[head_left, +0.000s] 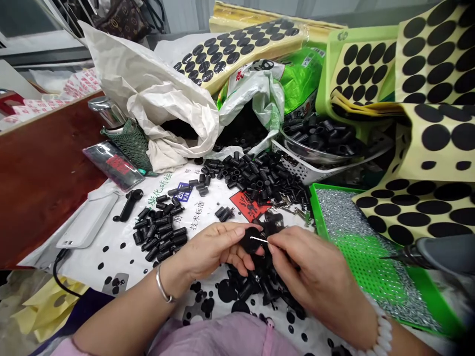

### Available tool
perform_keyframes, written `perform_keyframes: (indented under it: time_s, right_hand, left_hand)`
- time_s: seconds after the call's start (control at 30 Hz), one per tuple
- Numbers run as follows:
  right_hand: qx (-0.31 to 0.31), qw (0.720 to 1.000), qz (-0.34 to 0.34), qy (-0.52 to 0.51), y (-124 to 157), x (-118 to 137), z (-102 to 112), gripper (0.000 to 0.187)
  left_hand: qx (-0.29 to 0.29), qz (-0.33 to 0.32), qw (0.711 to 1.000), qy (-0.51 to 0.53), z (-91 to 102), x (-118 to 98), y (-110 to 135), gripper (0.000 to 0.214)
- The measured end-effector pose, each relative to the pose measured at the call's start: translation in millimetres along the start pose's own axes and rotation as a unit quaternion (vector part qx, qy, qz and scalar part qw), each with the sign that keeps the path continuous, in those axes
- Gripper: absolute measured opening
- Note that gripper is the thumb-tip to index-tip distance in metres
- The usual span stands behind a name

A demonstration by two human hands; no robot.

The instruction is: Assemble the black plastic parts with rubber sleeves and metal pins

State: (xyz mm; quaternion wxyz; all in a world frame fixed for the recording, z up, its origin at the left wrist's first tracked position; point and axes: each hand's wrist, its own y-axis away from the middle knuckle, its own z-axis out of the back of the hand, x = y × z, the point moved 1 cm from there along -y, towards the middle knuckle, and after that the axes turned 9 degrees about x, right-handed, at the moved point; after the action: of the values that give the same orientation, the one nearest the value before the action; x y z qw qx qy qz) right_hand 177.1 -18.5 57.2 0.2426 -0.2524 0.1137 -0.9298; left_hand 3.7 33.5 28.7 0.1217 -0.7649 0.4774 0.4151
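Observation:
My left hand (pixel 213 249) is closed on a round black pad (pixel 251 241), held just above the table in front of me. My right hand (pixel 308 274) pinches a thin silver screw (pixel 259 240) whose tip lies against the middle of that pad. Below both hands lies a heap of assembled black pieces (pixel 260 289). Small black plastic tubes are piled to the left (pixel 160 231) and further back (pixel 260 175) on the white printed sheet (pixel 208 205).
A green tray (pixel 315 202) of silver screws sits at the right, with an electric screwdriver (pixel 438 253) lying over it. Yellow sheets of black round pads (pixel 426 198) stack at right and behind. A white basket (pixel 297 168) holds more tubes. A phone (pixel 113 164) and charger (pixel 87 222) lie left.

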Motion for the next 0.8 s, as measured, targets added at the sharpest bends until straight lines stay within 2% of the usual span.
perform_keyframes:
  time_s: [0.13,0.23,0.37,0.57,0.63,0.7,0.8]
  right_hand:
    - [0.006,0.998,0.016,0.056,3.6,12.0,4.2,0.016]
    - [0.03,0.998,-0.02,0.058,4.3,14.8,5.2,0.017]
    - [0.068,0.993,-0.091,-0.034,1.1,10.2,1.7,0.016]
    - [0.074,0.98,-0.131,-0.132,-3.2,8.1,-8.2,0.017]
    - [0.09,0.962,-0.149,-0.211,-2.6,5.5,-10.3,0.013]
    - [0.111,0.932,-0.175,-0.296,-1.7,1.5,-11.9,0.012]
    - [0.113,0.899,-0.222,-0.36,-0.9,-4.3,-14.2,0.011]
  left_hand:
    - [-0.013,-0.009,1.0,-0.017,-1.8,2.4,3.9,0.032]
    - [-0.05,-0.03,0.996,-0.068,-3.6,5.1,4.8,0.034]
    - [-0.088,-0.049,0.988,-0.113,-5.3,8.9,3.8,0.035]
    - [-0.084,-0.048,0.99,-0.101,-6.4,12.0,-1.5,0.035]
    - [-0.085,-0.047,0.991,-0.089,-4.4,12.2,-2.5,0.035]
    - [-0.087,-0.041,0.992,-0.08,-1.4,12.6,-2.8,0.037]
    - [-0.093,-0.032,0.993,-0.071,2.4,13.9,-2.6,0.038]
